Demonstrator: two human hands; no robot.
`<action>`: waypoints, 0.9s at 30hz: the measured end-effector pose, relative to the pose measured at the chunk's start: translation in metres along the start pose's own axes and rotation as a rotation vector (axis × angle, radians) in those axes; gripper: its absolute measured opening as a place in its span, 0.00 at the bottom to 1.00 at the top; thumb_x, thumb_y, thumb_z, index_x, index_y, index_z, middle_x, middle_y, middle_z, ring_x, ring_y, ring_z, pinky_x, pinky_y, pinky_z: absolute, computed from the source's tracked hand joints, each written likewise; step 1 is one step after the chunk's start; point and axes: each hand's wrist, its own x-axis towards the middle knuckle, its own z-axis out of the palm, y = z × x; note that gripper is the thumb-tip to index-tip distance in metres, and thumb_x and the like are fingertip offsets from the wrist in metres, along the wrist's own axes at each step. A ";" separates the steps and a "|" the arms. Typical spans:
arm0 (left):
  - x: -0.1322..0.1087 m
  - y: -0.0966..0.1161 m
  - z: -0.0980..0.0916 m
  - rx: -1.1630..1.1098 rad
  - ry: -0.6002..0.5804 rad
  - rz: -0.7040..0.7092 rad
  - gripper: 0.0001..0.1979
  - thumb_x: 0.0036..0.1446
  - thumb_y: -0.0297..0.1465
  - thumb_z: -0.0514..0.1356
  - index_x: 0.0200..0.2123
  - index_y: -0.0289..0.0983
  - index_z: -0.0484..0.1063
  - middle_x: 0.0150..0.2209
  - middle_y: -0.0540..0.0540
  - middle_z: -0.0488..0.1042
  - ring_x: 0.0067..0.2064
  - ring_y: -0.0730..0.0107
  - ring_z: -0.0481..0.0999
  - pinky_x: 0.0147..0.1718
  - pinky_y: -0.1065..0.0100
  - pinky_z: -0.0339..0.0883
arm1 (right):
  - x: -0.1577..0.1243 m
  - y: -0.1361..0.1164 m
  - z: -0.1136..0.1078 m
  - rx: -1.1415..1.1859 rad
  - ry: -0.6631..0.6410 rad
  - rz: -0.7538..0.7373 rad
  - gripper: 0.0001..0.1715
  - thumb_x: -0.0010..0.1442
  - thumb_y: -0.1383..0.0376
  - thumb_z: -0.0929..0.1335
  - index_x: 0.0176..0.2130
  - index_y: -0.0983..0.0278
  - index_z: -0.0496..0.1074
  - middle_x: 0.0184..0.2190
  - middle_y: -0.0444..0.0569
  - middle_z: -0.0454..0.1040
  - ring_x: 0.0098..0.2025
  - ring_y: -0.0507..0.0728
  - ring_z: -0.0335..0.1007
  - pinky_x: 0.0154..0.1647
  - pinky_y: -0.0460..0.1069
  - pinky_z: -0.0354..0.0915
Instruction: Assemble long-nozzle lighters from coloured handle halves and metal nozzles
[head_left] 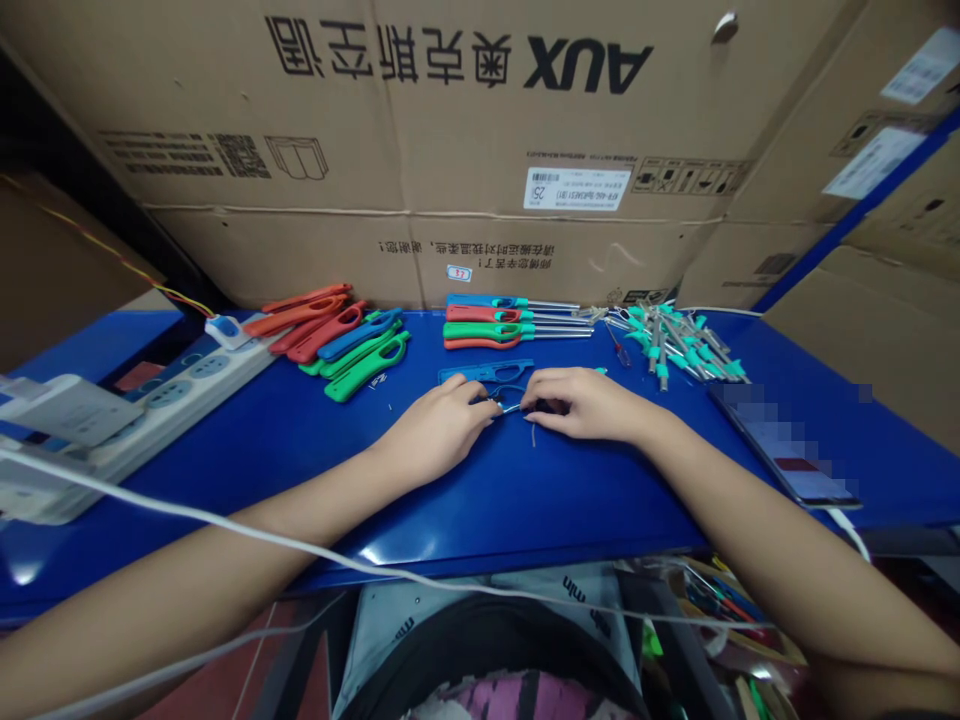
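Observation:
Over the blue table, my left hand point(439, 432) and my right hand point(585, 402) meet, both with fingers pinched. A thin shiny piece point(511, 408) spans the gap between their fingertips; its kind is too small to tell. Something dark sits under the curled fingers of my right hand, mostly hidden. A short thin wire-like strand point(534, 435) hangs below the right fingertips. Just beyond my fingers lies a blue lighter handle shell point(487, 372), partly covered by the hands.
Assembled long-nozzle lighters point(484, 330) lie in a row behind. Coloured handle shells point(367, 367) are piled left, metal nozzles with teal parts point(679, 345) right. A phone point(787, 450), a power strip point(176, 395), a white cable point(300, 545) and a cardboard wall point(450, 150) surround the workspace.

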 end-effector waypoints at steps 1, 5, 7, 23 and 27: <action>0.000 0.000 0.000 0.008 -0.005 -0.003 0.15 0.68 0.28 0.53 0.51 0.37 0.76 0.44 0.39 0.75 0.48 0.55 0.72 0.48 0.56 0.71 | 0.000 0.000 0.000 0.005 -0.001 0.004 0.08 0.63 0.65 0.69 0.43 0.63 0.76 0.41 0.49 0.77 0.35 0.53 0.71 0.34 0.47 0.64; 0.000 0.000 -0.001 0.040 -0.012 -0.001 0.15 0.68 0.28 0.53 0.51 0.37 0.77 0.43 0.39 0.77 0.48 0.55 0.73 0.47 0.56 0.72 | 0.000 0.002 0.001 0.028 0.018 0.016 0.11 0.62 0.64 0.70 0.45 0.63 0.75 0.39 0.49 0.77 0.30 0.51 0.68 0.31 0.46 0.63; 0.000 0.000 -0.001 0.049 -0.014 -0.003 0.15 0.68 0.29 0.54 0.51 0.38 0.77 0.43 0.39 0.77 0.48 0.55 0.73 0.46 0.57 0.72 | 0.000 0.003 0.001 0.031 0.032 0.002 0.11 0.63 0.64 0.69 0.45 0.63 0.76 0.40 0.50 0.77 0.33 0.52 0.70 0.34 0.47 0.65; 0.000 0.001 0.000 0.083 -0.010 -0.001 0.15 0.67 0.28 0.54 0.51 0.39 0.77 0.43 0.40 0.78 0.46 0.56 0.74 0.44 0.59 0.72 | 0.000 0.000 -0.001 0.042 0.027 0.006 0.11 0.63 0.63 0.69 0.45 0.63 0.75 0.43 0.51 0.74 0.35 0.53 0.69 0.35 0.47 0.66; -0.001 0.001 -0.001 0.082 -0.007 0.005 0.15 0.67 0.28 0.53 0.50 0.39 0.78 0.42 0.40 0.77 0.46 0.57 0.74 0.43 0.60 0.72 | 0.000 0.001 -0.001 0.040 0.021 0.003 0.11 0.64 0.62 0.68 0.45 0.63 0.77 0.45 0.52 0.75 0.39 0.54 0.72 0.38 0.48 0.67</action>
